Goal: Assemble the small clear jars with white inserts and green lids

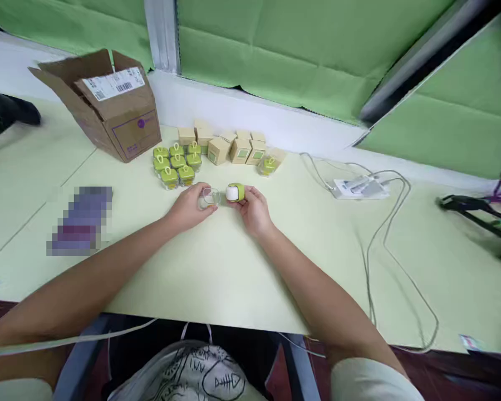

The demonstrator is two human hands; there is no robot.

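Observation:
My left hand is closed around a small clear jar, its open mouth turned toward the right. In my right hand is a green lid with a white inner side, which faces the jar. A narrow gap separates the lid from the jar, both held just above the table. Beyond my left hand stand several clear jars with green lids, grouped in rows. One more green-lidded jar sits farther right, beside a small cardboard box.
Several small cardboard boxes line the back of the table. A large open carton stands at back left, with a blurred purple item nearer me. A power strip and its white cable lie to the right.

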